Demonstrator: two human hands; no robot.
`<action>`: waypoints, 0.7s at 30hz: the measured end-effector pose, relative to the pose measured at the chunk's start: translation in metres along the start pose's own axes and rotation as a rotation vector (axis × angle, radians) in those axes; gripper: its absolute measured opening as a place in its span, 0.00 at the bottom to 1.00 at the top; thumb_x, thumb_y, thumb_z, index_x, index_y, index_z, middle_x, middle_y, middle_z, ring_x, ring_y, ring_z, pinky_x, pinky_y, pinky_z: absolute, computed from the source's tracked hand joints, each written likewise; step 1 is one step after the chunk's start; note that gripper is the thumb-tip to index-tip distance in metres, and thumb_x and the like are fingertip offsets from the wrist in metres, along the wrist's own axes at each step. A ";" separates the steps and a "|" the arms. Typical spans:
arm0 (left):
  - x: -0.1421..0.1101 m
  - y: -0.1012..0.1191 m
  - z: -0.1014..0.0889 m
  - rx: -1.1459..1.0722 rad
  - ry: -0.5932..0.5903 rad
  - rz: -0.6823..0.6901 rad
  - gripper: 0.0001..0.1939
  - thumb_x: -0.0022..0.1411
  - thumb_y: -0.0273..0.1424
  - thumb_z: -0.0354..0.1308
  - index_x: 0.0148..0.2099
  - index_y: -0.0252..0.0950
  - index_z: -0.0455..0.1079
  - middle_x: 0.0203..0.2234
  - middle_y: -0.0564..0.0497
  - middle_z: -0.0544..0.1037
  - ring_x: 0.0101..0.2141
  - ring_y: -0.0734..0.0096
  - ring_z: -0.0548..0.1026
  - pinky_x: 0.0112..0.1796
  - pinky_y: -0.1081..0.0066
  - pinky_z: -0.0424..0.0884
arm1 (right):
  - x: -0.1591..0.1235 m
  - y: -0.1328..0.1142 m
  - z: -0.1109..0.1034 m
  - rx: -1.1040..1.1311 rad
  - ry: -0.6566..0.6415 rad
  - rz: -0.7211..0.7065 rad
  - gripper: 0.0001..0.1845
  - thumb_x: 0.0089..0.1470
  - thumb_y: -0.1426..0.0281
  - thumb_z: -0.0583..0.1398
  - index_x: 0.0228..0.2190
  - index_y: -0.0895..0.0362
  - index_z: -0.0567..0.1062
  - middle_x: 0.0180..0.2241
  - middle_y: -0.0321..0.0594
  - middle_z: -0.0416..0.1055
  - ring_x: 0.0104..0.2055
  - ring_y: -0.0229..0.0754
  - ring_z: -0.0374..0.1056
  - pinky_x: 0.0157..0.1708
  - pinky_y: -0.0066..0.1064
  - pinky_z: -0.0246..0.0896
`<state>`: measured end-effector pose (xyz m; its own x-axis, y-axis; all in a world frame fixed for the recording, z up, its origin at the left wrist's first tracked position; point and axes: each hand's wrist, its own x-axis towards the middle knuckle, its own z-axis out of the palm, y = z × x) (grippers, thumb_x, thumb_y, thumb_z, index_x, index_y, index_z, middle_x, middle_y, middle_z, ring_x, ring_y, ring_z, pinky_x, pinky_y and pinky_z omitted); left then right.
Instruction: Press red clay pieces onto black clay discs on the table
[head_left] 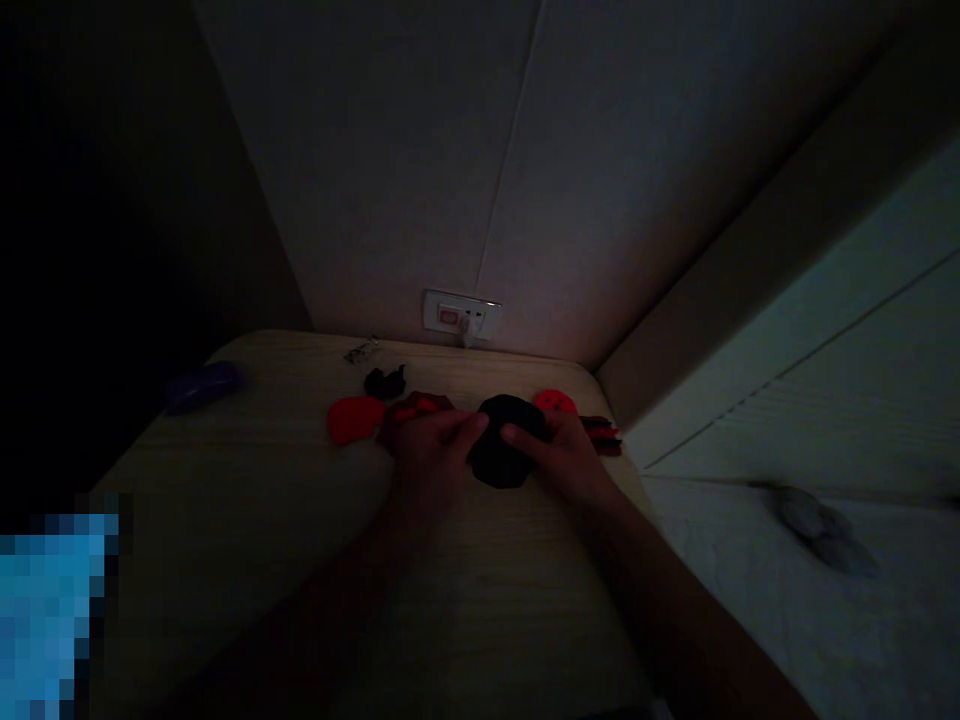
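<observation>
A flat black piece with rounded, slightly angular edges (pixel 504 462) is held just above the wooden tabletop. My left hand (pixel 435 455) pinches its left edge, thumb on top. My right hand (pixel 566 455) grips the right side, its thumb lying over the piece. Left of my left hand lies a bright red rounded piece (pixel 352 420), beside a dark red piece with brighter red shapes (pixel 416 405) that my hand partly covers. Behind my right hand are a red round piece with dark spots (pixel 555 401) and a small stack of red and black pieces (pixel 604 436).
A black scrap (pixel 385 383) and a small shiny crumpled thing (pixel 362 349) lie toward the back of the table (pixel 300 500). At the left edge is a purple object (pixel 202 387). A wall socket (pixel 450 315) holds a plug. Grey blurred items (pixel 821 530) rest on the floor at right.
</observation>
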<state>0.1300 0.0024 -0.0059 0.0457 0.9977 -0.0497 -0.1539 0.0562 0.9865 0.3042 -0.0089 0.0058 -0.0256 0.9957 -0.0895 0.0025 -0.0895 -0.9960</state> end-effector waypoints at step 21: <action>-0.001 0.002 0.007 -0.290 -0.123 -0.211 0.21 0.49 0.43 0.74 0.40 0.32 0.81 0.32 0.46 0.84 0.32 0.65 0.81 0.36 0.68 0.78 | 0.004 0.000 -0.002 0.107 0.076 -0.015 0.22 0.41 0.51 0.75 0.21 0.57 0.82 0.18 0.35 0.74 0.20 0.33 0.64 0.22 0.26 0.59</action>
<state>0.1365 0.0010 -0.0031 0.2221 0.9520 -0.2109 -0.4004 0.2862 0.8705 0.3064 -0.0045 0.0056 0.0508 0.9956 -0.0788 -0.1038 -0.0733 -0.9919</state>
